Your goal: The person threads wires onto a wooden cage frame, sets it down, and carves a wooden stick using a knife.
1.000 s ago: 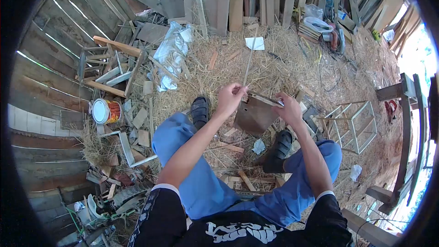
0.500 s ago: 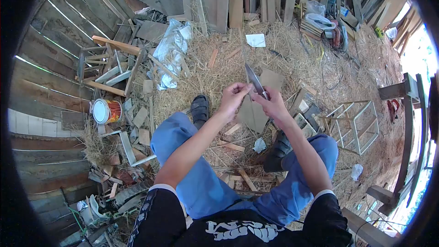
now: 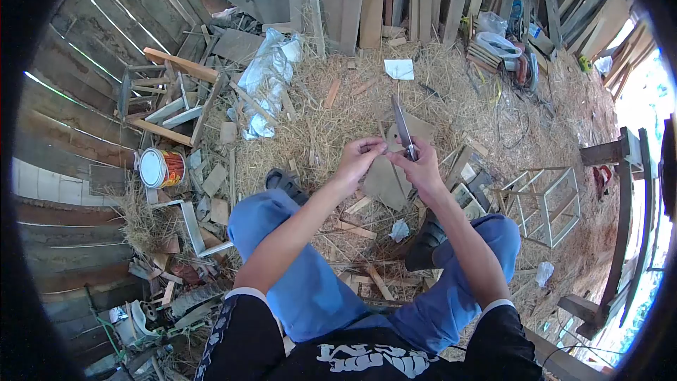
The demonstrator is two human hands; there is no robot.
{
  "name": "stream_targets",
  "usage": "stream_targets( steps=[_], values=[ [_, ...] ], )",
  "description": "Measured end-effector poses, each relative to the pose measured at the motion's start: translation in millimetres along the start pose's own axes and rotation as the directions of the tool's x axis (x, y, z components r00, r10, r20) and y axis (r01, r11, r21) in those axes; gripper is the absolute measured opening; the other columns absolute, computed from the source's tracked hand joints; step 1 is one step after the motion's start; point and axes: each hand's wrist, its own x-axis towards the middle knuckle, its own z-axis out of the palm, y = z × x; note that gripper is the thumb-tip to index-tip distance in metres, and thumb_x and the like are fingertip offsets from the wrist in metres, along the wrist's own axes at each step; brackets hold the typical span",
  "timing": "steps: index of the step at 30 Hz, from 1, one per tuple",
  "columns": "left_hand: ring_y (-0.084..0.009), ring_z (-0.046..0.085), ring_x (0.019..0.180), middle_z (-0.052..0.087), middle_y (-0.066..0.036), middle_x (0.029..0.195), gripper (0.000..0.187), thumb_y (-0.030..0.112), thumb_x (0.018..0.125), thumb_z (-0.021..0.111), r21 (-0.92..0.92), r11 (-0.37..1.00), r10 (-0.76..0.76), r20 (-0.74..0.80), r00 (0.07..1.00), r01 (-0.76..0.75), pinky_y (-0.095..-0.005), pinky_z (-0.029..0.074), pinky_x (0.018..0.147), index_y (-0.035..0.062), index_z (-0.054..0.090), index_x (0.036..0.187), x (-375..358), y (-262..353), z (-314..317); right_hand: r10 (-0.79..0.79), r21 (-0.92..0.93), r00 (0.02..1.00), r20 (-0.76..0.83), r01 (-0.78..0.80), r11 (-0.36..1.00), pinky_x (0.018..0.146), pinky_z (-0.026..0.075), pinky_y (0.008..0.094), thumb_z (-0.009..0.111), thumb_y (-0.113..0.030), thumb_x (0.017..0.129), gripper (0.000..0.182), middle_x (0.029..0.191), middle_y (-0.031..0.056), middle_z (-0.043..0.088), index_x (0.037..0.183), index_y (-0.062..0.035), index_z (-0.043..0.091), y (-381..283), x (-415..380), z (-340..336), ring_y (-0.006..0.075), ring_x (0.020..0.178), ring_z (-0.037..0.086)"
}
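My right hand is closed round the handle of a knife, whose blade points up and away from me. Its thumb reaches toward my left hand, which is closed in a pinch just left of the knife. A thin, pale strip seems to show at the left fingertips, too fine to tell its kind. Below and beyond both hands lie flat brown boards or sheets on the straw-strewn ground.
Crumpled silvery sheeting and a wooden frame lie at left, above a paint can. At right stands a slatted frame. Boards lean along the back. Wood offcuts lie between my feet.
The knife blade has swung more upright, and its tip has moved right, slightly away from my left fingers. My left foot has shifted left and turned outward. The view has tilted slightly.
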Motion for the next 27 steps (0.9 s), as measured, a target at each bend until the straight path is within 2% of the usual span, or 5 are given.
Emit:
stream_targets(
  steps=[9, 12, 17, 23, 27],
  values=[
    [-0.013, 0.063, 0.092, 0.068, -0.004, 0.1, 0.021, 0.011, 0.095, 0.068, -0.179, 0.977, 0.068, -0.235, 0.97, -0.112, -0.0276, 0.049, 0.086, -0.0006, 0.066, 0.112, -13.7, 16.0, -45.7, -0.025, -0.001, 0.98, -0.197, 0.026, 1.0, 0.046, 0.035, 0.0251, 0.073, -0.015, 0.089, 0.025, 0.07, -0.0039, 0.052, 0.108, -0.0021, 0.063, 17.9, 15.3, 23.1, 0.0048, 0.056, 0.047],
    [-0.0075, 0.057, 0.087, 0.066, 0.002, 0.094, 0.025, 0.022, 0.093, 0.071, -0.191, 0.97, 0.092, -0.282, 0.955, -0.149, -0.0266, 0.043, 0.075, 0.007, 0.068, 0.112, -22.8, 34.1, -62.2, -0.028, 0.018, 0.968, -0.249, 0.033, 0.999, 0.041, 0.032, 0.0267, 0.068, -0.017, 0.093, 0.017, 0.064, -0.0049, 0.047, 0.1, -0.0035, 0.061, 28.7, 18.4, 30.2, 0.005, 0.049, 0.043],
    [-0.0178, 0.063, 0.103, 0.066, -0.009, 0.112, 0.054, 0.033, 0.093, 0.071, 0.151, 0.978, 0.169, -0.19, 0.967, -0.141, -0.0288, 0.05, 0.087, 0.0018, 0.056, 0.134, -61.0, 55.0, -42.1, -0.075, 0.028, 0.98, -0.182, 0.082, 0.996, 0.041, 0.029, 0.0251, 0.07, -0.019, 0.094, 0.019, 0.064, -0.0051, 0.046, 0.1, -0.0039, 0.06, 25.2, 6.6, 50.4, 0.0042, 0.047, 0.039],
    [-0.0198, 0.064, 0.109, 0.068, -0.012, 0.114, 0.044, 0.031, 0.101, 0.06, 0.153, 0.983, -0.119, 0.136, 0.984, 0.098, -0.0313, 0.052, 0.09, -0.0004, 0.057, 0.131, -73.9, -38.6, -78.8, -0.041, 0.05, 0.991, -0.126, 0.048, 0.998, 0.039, 0.028, 0.0221, 0.064, -0.023, 0.099, 0.024, 0.075, -0.0012, 0.059, 0.113, -0.0056, 0.057, 22.9, -13.1, 60.4, 0.0025, 0.045, 0.039],
    [-0.0184, 0.067, 0.093, 0.068, -0.01, 0.107, 0.038, 0.029, 0.104, 0.055, 0.246, 0.961, -0.142, 0.06, 0.988, 0.123, -0.031, 0.052, 0.086, -0.0013, 0.059, 0.126, -89.0, -18.5, -95.9, -0.004, 0.007, 0.998, -0.061, 0.005, 1.0, 0.038, 0.028, 0.0215, 0.064, -0.024, 0.099, 0.029, 0.079, 0.0021, 0.062, 0.119, -0.0048, 0.054, 28.2, -9.4, 75.7, 0.0026, 0.044, 0.038]
  ],
)
